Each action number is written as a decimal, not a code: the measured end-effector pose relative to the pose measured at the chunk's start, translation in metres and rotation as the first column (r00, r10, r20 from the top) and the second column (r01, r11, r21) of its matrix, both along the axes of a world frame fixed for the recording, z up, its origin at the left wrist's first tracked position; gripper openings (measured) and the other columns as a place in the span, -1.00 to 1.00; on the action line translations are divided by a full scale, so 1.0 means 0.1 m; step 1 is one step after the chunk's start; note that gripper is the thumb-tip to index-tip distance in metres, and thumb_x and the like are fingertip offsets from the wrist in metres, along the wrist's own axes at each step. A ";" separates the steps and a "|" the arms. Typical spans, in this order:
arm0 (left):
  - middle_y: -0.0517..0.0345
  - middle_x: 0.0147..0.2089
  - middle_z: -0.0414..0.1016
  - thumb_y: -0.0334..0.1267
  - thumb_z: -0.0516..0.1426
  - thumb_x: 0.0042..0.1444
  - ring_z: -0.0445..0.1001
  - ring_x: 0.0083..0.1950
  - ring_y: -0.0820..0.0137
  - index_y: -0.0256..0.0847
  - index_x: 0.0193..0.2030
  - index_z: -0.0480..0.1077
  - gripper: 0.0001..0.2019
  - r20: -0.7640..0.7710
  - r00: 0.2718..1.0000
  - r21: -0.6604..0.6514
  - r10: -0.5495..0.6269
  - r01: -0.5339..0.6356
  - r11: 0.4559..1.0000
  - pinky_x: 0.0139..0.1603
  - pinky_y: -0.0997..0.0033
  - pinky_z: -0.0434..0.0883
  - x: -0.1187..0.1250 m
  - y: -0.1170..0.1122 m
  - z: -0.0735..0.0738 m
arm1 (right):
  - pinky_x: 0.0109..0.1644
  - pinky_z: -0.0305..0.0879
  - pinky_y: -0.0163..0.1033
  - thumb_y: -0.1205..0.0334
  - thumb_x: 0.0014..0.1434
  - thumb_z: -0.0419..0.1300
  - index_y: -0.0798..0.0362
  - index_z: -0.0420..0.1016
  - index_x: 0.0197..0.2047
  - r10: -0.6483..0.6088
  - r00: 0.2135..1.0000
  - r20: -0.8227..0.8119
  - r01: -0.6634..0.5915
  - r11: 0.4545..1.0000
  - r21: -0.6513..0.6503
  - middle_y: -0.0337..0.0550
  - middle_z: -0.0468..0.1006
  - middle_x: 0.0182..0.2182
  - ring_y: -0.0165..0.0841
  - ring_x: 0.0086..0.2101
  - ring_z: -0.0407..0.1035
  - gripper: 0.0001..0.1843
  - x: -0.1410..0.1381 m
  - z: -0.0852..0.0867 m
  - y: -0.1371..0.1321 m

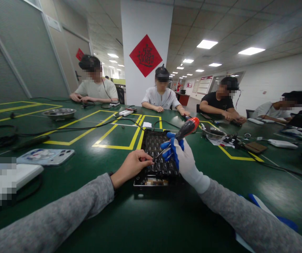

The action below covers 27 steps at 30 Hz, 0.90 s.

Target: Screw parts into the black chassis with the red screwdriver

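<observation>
A black perforated metal chassis (pixel 156 140) lies flat on the green table in front of me. My right hand (pixel 182 160), in a white glove with blue fingertips, is closed round a red-and-black screwdriver (pixel 186 129) whose shaft slants down and left onto the chassis. My bare left hand (pixel 132 165) rests at the chassis's left edge, fingers pinched together at the screwdriver tip; what they pinch is too small to make out.
Several people sit along the far side of the table (pixel 145 218), which has yellow floor-style markings. A metal bowl (pixel 60 113) stands far left, another bowl (pixel 214 133) right of the chassis. A phone case (pixel 45 156), cables and white power strips (pixel 282 143) lie around.
</observation>
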<state>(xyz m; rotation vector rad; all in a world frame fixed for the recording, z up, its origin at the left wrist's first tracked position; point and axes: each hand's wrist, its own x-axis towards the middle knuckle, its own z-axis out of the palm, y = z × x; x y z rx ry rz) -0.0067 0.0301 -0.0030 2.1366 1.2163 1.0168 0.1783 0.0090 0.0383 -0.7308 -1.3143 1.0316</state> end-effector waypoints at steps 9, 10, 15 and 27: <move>0.15 -0.45 0.42 -0.23 0.21 -0.06 0.35 -0.37 0.43 -0.24 -0.40 0.53 -0.86 -0.009 1.000 0.014 -0.014 0.014 1.000 -0.30 0.45 0.29 -0.01 0.03 -0.02 | -0.52 0.33 -0.38 0.01 0.15 0.04 0.06 0.25 -0.04 0.081 0.996 0.042 -0.081 0.997 -0.011 -0.25 0.47 -0.46 -0.53 -0.60 0.32 -0.62 0.00 0.06 0.00; 0.15 -0.45 0.42 -0.22 0.21 -0.06 0.35 -0.37 0.44 -0.24 -0.40 0.53 -0.86 -0.008 1.000 0.013 -0.014 0.014 1.000 -0.30 0.45 0.28 0.00 0.02 -0.02 | -0.52 0.33 -0.38 0.01 0.15 0.04 0.06 0.25 -0.05 0.070 0.997 0.045 -0.070 0.997 -0.010 -0.25 0.46 -0.47 -0.53 -0.60 0.32 -0.62 -0.01 0.07 -0.01; 0.18 -0.48 0.38 -0.17 0.20 -0.06 0.33 -0.41 0.45 -0.22 -0.33 0.54 -0.80 -0.016 1.000 -0.005 -0.014 0.014 1.000 -0.36 0.47 0.25 0.01 0.01 0.00 | -0.56 0.31 -0.39 0.00 0.15 0.03 0.08 0.25 -0.07 -0.022 0.998 0.059 0.022 1.000 0.005 -0.26 0.47 -0.49 -0.53 -0.63 0.31 -0.63 -0.03 0.09 -0.06; 0.16 -0.33 0.43 -0.06 0.02 0.13 0.33 -0.28 0.40 -0.20 -0.26 0.49 -0.70 -0.009 1.000 0.103 0.004 -0.003 0.995 -0.20 0.39 0.23 -0.01 -0.09 0.11 | -0.67 0.14 -0.46 -0.08 0.13 0.02 0.07 0.33 -0.17 -0.230 0.973 0.018 0.230 0.973 -0.013 -0.32 0.40 -0.61 -0.55 -0.70 0.20 -0.61 0.01 0.07 -0.09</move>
